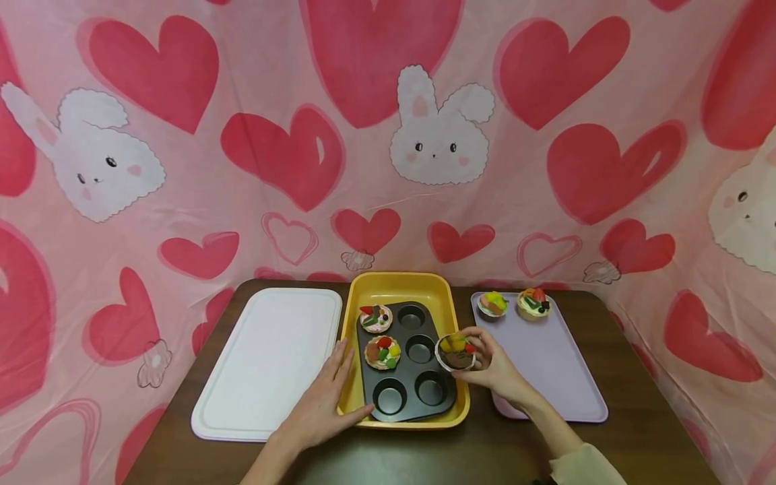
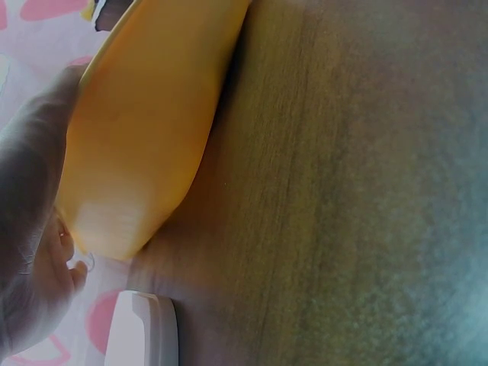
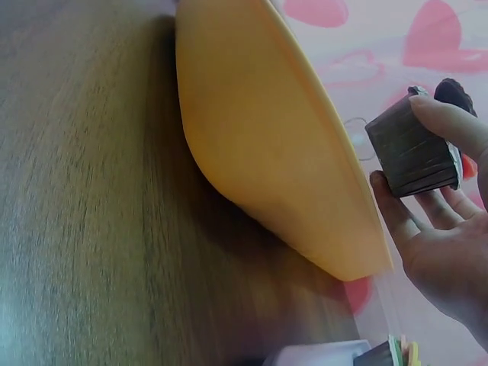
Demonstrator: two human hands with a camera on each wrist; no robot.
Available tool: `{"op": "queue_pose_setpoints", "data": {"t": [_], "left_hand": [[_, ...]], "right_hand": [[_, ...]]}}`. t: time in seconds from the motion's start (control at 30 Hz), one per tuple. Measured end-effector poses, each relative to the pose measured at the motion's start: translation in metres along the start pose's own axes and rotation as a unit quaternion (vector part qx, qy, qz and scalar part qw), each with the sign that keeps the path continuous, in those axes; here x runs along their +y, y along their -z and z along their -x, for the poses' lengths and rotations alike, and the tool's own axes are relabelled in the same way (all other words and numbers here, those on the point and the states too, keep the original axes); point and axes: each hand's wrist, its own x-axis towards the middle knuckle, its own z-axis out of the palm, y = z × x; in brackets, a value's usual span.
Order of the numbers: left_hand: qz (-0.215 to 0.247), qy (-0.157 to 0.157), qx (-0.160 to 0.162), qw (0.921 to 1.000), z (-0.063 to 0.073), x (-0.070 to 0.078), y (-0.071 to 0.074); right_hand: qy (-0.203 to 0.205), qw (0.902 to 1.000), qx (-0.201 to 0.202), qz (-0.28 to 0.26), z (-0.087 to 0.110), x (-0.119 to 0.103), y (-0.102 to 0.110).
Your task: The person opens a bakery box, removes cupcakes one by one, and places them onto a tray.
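Note:
My right hand (image 1: 497, 367) holds a chocolate cupcake (image 1: 455, 354) topped with yellow and red fruit pieces, above the right side of a black muffin tin (image 1: 404, 378). In the right wrist view the cupcake's dark pleated cup (image 3: 412, 149) sits between thumb and fingers. My left hand (image 1: 318, 407) rests at the front left corner of a yellow tray (image 1: 400, 286), thumb over the front rim and fingers along the left side. The tin lies inside this tray. Two fruit tarts sit in its left column: a pink one (image 1: 376, 318) and a larger one (image 1: 382, 353).
On the right, a lilac tray (image 1: 554, 377) bears a small fruit cupcake (image 1: 492, 305) and a fruit tart (image 1: 533, 305) at its back. A white tray (image 1: 269, 364) lies on the left. All stand on a dark wooden table (image 1: 424, 458) before a heart-patterned cloth.

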Motion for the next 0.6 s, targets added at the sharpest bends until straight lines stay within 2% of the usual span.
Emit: {"op": "queue_pose_setpoints", "data": {"t": [0.3,0.6], "left_hand": [[0.000,-0.003,0.003,1.0000,0.000,0.000,0.000],[-0.008,-0.005,0.008,0.9999,0.001,0.000,0.000]], "right_hand": [[0.005,0.9991,0.042,0.010,0.010,-0.002,0.013],[0.014,0.9969,0.077,0.006,0.021,0.006,0.025]]}}
